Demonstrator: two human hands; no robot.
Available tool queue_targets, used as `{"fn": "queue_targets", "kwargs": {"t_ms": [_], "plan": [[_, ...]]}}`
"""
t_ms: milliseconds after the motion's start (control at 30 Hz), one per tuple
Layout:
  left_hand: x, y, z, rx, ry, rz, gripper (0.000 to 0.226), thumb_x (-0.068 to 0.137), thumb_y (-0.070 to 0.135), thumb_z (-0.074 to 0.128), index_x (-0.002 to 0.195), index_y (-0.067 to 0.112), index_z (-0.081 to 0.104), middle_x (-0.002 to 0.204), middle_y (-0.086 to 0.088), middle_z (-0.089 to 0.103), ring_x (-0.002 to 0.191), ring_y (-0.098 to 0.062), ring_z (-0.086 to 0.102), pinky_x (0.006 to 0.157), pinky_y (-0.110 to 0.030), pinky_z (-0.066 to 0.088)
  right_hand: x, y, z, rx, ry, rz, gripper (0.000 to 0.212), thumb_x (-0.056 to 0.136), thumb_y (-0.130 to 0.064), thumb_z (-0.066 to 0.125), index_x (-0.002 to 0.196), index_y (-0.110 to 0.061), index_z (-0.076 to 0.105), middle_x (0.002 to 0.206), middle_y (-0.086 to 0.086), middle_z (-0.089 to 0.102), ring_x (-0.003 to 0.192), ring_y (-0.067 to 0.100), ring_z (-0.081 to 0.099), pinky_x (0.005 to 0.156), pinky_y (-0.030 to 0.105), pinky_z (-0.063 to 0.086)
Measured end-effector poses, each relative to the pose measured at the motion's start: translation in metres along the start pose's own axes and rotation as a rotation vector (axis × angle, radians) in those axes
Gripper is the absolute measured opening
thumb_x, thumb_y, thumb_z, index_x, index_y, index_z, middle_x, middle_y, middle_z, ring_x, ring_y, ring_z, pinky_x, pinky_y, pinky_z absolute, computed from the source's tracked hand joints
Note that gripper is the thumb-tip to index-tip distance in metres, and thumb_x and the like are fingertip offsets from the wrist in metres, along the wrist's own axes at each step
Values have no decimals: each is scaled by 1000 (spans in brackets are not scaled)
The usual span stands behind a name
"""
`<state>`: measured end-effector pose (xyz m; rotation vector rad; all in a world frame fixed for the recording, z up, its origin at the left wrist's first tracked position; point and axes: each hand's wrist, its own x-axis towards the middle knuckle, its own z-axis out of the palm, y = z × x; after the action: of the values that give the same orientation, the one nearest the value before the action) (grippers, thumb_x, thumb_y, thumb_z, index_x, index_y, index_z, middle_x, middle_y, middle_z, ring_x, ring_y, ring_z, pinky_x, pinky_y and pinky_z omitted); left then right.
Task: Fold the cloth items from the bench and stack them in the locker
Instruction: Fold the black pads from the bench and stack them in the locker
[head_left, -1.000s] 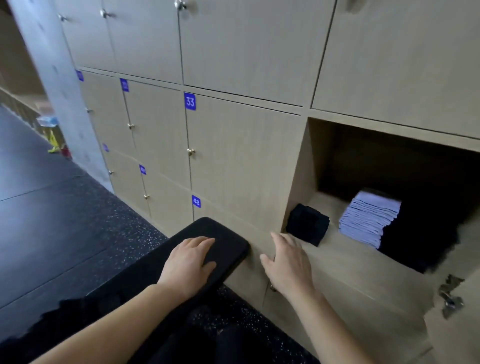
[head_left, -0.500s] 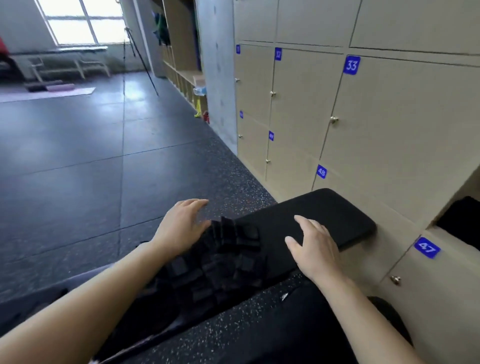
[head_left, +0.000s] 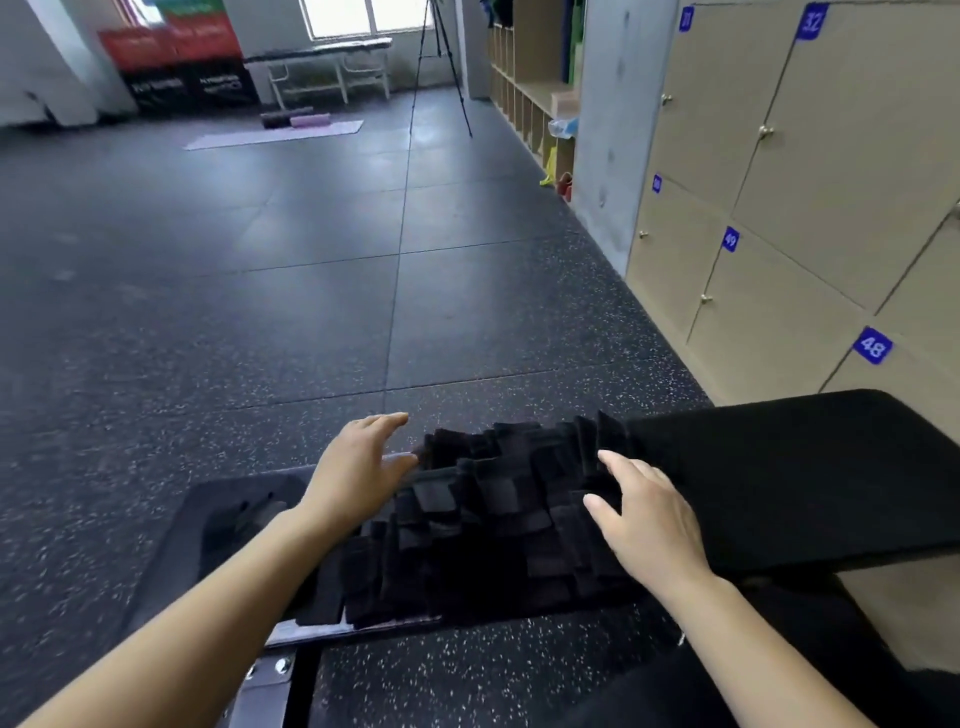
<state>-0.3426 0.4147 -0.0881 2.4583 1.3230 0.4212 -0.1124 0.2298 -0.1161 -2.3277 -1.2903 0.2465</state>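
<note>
On the bench, a loose pile of black cloths is being flanked by the left grip and right grip, both spread open, nothing held. Should several layers be caught together, others risk being dragged onto the floor.

Far ahead of the left hand, a purple yoga mat lies on the speckled rubber floor, rolled mats at its far edge. A tripod stands farther right, near cubby shelves.
</note>
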Motion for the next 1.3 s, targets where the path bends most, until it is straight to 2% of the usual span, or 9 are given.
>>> {"fn": "queue_targets", "kwargs": {"t_ms": [100,233,433,733,833,933,1100,1233,1300], "plan": [[-10,-22,20,13,-38,-76,57,86,28,73,137,10,55,136,-8,59,128,-27,50,107,-32,35,8,-9,24,6,-81,0,55,93,-39,55,143,-22,40,137,-5,52,127,15,44,100,28,38],[-23,-43,55,3,-114,-178,70,83,46,72,139,10,52,134,-7,60,126,-25,52,105,-34,40,20,-15,53,41,-182,44,57,92,-42,56,144,-23,39,135,-5,52,126,16,43,99,29,39],[-22,-45,93,-70,-107,-314,86,81,65,62,145,11,42,130,-6,62,120,-25,56,99,-38,46,39,-18,86,25,-315,83,65,93,-46,53,148,-21,29,148,-1,39,137,18,32,109,32,31],[-6,-37,115,79,-119,-443,102,80,79,44,152,11,23,128,-11,60,123,-28,52,96,-39,42,56,-21,118,-24,-409,86,64,98,-45,44,151,-18,19,151,1,34,140,20,27,114,34,22],[-2,-32,117,102,-134,-458,101,80,78,45,152,10,22,125,-12,63,120,-29,55,96,-40,41,57,-24,124,-19,-399,69,63,98,-43,43,151,-19,19,148,2,37,138,20,29,115,34,21],[0,-31,120,-14,-78,-425,100,79,71,57,151,10,26,134,-11,58,124,-29,52,99,-38,40,58,-30,130,-12,-390,53,64,98,-43,44,151,-20,17,145,2,40,136,20,31,115,34,22],[1,-21,120,-357,-59,-397,105,75,50,78,155,15,18,153,-4,39,141,-16,36,103,-19,26,57,-36,136,-5,-373,30,64,98,-44,44,151,-24,16,142,2,41,133,20,33,112,32,25],[5,-19,118,-528,-92,-424,110,71,39,85,155,19,17,154,-1,39,140,-11,34,102,-14,24,56,-37,136,3,-374,25,63,98,-42,44,152,-25,15,142,2,40,133,19,33,112,31,26],[6,-19,117,-569,-98,-417,113,69,35,87,155,19,16,154,2,37,135,-1,32,99,-9,22,56,-37,136,12,-370,25,63,98,-40,45,151,-25,16,142,2,41,132,19,34,112,32,26]]}}
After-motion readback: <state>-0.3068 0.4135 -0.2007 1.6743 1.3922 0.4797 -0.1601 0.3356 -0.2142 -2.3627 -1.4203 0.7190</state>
